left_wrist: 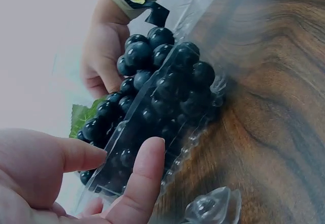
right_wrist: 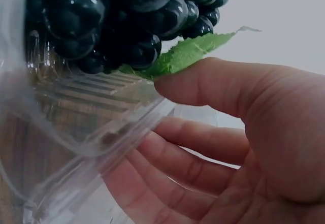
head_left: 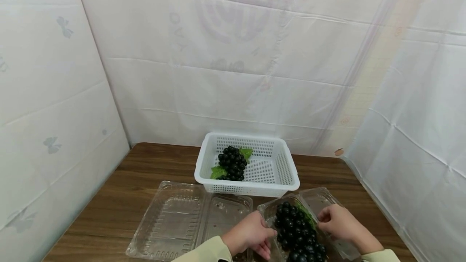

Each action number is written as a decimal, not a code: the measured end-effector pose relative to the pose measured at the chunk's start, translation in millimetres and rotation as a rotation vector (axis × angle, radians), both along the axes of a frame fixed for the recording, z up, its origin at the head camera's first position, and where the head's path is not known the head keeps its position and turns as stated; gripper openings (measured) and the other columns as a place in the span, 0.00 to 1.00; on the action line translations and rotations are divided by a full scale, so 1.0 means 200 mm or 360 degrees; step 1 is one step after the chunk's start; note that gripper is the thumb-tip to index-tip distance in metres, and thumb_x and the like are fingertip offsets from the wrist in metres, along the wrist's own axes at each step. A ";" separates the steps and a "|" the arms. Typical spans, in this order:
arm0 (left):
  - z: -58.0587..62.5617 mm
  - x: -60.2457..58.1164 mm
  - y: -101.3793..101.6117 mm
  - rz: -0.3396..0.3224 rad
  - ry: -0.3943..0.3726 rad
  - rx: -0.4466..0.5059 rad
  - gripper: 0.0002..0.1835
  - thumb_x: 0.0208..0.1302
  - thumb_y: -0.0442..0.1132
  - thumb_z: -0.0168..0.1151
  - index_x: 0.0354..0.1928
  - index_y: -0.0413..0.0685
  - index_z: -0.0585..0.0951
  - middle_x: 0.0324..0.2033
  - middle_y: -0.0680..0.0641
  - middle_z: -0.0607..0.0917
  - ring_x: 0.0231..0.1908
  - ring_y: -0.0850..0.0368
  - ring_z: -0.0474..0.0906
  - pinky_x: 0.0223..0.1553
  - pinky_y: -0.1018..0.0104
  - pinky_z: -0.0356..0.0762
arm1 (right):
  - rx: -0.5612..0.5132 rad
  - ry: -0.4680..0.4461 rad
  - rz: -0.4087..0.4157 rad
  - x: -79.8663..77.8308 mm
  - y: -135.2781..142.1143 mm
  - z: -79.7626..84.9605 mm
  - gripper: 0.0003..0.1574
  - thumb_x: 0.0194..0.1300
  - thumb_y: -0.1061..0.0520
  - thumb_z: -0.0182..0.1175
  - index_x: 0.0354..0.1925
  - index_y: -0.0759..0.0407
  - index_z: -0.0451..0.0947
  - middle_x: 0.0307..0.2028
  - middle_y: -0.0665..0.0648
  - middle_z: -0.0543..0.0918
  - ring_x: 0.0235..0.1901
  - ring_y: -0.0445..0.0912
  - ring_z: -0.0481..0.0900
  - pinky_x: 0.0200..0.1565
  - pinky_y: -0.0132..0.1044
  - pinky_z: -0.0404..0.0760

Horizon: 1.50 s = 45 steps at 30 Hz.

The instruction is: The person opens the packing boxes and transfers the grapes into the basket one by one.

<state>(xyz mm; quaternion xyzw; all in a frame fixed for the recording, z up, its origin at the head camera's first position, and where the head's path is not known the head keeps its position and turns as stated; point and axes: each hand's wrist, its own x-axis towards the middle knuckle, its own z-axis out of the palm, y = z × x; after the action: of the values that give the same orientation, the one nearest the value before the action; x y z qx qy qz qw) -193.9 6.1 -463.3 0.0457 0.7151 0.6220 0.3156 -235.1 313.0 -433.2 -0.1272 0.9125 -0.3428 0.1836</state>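
Observation:
A bunch of dark grapes (head_left: pixel 296 229) with a green leaf (right_wrist: pixel 190 51) lies in a small clear plastic clamshell box (head_left: pixel 267 211), whose lid (head_left: pixel 316 199) is folded open to the right. My left hand (head_left: pixel 251 233) grips the box's left side. In the left wrist view its thumb (left_wrist: pixel 84 154) is at the rim and a finger (left_wrist: pixel 144 176) lies along the outer wall. On the opposite side my right hand (head_left: pixel 340 225) holds the box wall, its thumb (right_wrist: pixel 198 84) against the leaf and its other fingers outside. The box's near end is cut off in the head view.
Behind the box stands a white perforated basket (head_left: pixel 289 173) with another dark grape bunch (head_left: pixel 233 163) and leaves. A larger clear clamshell (head_left: pixel 171 217) lies open at the left on the wooden table (head_left: pixel 105 209). White sheets (head_left: pixel 233 51) hang around the table.

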 end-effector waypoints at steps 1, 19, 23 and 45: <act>0.00 0.00 0.00 0.0004 0.0013 -0.0002 0.20 0.71 0.35 0.63 0.18 0.39 0.79 0.14 0.48 0.79 0.13 0.60 0.77 0.25 0.62 0.88 | 0.0025 0.0015 -0.0016 0.00 -0.01 0.00 0.10 0.65 0.62 0.64 0.41 0.69 0.85 0.30 0.54 0.86 0.25 0.49 0.83 0.26 0.42 0.84; 0.04 -0.12 -0.04 0.0091 0.0178 -0.0193 0.26 0.69 0.30 0.61 0.14 0.50 0.64 0.15 0.43 0.79 0.10 0.57 0.76 0.21 0.60 0.86 | 0.0310 0.0148 -0.0309 0.11 -0.17 0.01 0.18 0.56 0.59 0.68 0.17 0.54 0.71 0.12 0.48 0.71 0.15 0.42 0.71 0.23 0.35 0.70; 0.05 -0.14 -0.05 0.0094 0.0219 -0.0244 0.29 0.68 0.30 0.60 0.11 0.54 0.61 0.14 0.45 0.79 0.09 0.58 0.75 0.21 0.60 0.86 | 0.0328 0.0071 -0.0393 0.12 -0.20 0.01 0.25 0.55 0.59 0.68 0.14 0.51 0.63 0.10 0.48 0.64 0.12 0.41 0.68 0.20 0.33 0.66; 0.07 -0.18 -0.06 0.0026 0.0251 -0.0364 0.10 0.73 0.34 0.59 0.50 0.33 0.76 0.22 0.38 0.83 0.13 0.56 0.77 0.22 0.59 0.85 | 0.0351 0.0057 -0.0350 0.14 -0.25 0.10 0.09 0.64 0.58 0.67 0.29 0.59 0.80 0.14 0.54 0.77 0.16 0.46 0.76 0.29 0.38 0.77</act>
<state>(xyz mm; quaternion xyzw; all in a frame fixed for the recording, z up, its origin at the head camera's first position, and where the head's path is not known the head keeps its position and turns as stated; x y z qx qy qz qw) -229.0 -6.5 -448.5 0.0524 0.8043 0.5334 0.2564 -206.2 262.3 -413.5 -0.0116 0.9561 -0.2563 0.1416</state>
